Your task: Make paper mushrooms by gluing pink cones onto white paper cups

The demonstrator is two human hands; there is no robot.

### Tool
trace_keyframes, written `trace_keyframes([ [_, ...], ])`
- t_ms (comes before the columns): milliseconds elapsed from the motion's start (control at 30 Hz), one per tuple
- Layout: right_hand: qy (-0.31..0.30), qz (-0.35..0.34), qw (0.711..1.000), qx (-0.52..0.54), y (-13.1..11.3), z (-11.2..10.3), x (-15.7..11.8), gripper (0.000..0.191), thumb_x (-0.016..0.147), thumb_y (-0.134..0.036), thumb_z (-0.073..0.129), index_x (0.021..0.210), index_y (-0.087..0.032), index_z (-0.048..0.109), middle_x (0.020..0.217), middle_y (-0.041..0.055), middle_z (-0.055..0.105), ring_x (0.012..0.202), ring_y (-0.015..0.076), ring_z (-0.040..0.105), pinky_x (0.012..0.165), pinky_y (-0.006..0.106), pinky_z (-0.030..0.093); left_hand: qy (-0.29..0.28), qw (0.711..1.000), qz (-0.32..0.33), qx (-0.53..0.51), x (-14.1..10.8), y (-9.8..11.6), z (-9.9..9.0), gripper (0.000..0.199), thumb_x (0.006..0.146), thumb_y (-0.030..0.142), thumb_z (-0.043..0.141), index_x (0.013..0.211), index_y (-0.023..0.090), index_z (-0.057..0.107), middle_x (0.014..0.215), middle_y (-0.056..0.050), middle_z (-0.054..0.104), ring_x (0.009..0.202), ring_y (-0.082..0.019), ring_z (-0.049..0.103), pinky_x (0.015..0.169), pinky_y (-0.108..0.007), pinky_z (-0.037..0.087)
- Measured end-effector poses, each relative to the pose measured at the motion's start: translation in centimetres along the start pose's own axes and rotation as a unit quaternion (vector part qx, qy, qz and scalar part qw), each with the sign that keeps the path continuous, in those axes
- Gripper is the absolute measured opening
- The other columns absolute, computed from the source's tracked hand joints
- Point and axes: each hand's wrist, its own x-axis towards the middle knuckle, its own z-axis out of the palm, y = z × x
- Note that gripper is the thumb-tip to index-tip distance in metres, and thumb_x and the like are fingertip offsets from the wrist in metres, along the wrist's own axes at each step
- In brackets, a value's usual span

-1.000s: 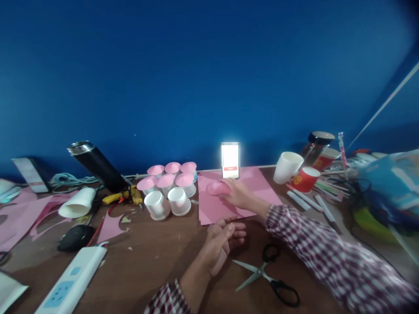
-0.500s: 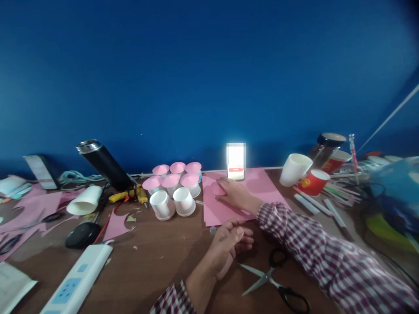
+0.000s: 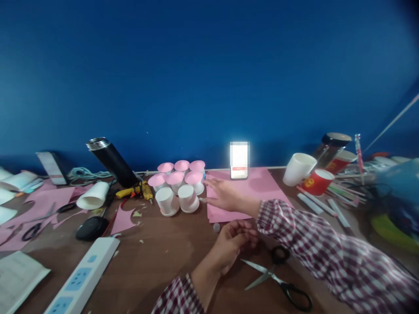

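Observation:
My right hand (image 3: pixel 224 195) reaches left over the pink paper sheets (image 3: pixel 258 187), fingers spread, their tips close to the white cups at the left edge of the sheets. In front of the sheets is my left hand (image 3: pixel 234 244), its fingers curled together; whether anything small is between them is hidden. Scissors (image 3: pixel 270 272) with black handles lie with blades apart, right of my left hand. Several cups with pink tops (image 3: pixel 175 176) stand in rows, with two plain white cups (image 3: pixel 187 198) in front. A small round clear piece (image 3: pixel 216 227) lies near my left hand.
A lit phone (image 3: pixel 239 168) leans on the blue wall. At the left are a black bottle (image 3: pixel 113 161), a yellow glue gun (image 3: pixel 134 191), a power strip (image 3: pixel 81 277) and pink scraps. White and red cups (image 3: pixel 317 182), with markers, stand at the right.
My right hand has moved left across the pink sheets toward the cups, its fingers more spread. The fingers of my left hand have curled in. The whole view has shifted slightly.

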Motion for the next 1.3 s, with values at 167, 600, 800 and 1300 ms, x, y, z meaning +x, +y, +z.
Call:
trace_keyframes([
  [167,-0.036,0.02,0.999,0.035,-1.6,2.4,2.4,0.063,0.077,-0.043,0.064,0.127,-0.012,0.042,0.108,0.0146,0.062,0.094,0.0281,0.06,0.075,0.036,0.048,-0.049,0.998,0.026,0.039,-0.2,-0.2,0.0,0.027,0.064,0.026,0.078,0.084,0.013,0.065,0.076,-0.004,0.064,0.067,-0.012,0.057,0.068,-0.025,0.044],
  [600,-0.031,0.068,0.996,0.053,-2.4,7.0,3.4,0.071,0.067,-0.054,0.068,0.122,-0.016,0.044,0.104,0.0124,0.064,0.088,0.0305,0.062,0.068,0.036,0.046,0.003,0.995,0.041,0.093,-0.5,-0.7,-0.1,0.063,0.057,0.023,0.082,0.114,0.017,0.058,0.104,-0.011,0.067,0.093,-0.026,0.062,0.083,-0.04,0.047],
  [800,-0.066,0.006,0.995,0.072,-2.8,6.5,2.7,0.067,0.061,-0.047,0.076,0.116,-0.017,0.049,0.105,0.0097,0.065,0.089,0.0268,0.063,0.073,0.034,0.047,0.0,0.99,0.036,0.14,-0.6,-0.4,0.0,0.064,0.054,0.019,0.082,0.114,0.016,0.061,0.11,-0.013,0.066,0.101,-0.03,0.06,0.092,-0.046,0.043],
  [1300,-0.061,-0.056,0.99,0.113,-3.1,6.9,2.1,0.072,0.064,-0.046,0.074,0.123,-0.017,0.045,0.115,0.0113,0.062,0.1,0.0292,0.06,0.081,0.036,0.046,-0.043,0.97,0.079,0.224,-0.4,-0.3,-0.6,0.068,0.061,0.025,0.08,0.124,0.02,0.056,0.133,-0.013,0.053,0.122,-0.03,0.048,0.105,-0.047,0.035],
])
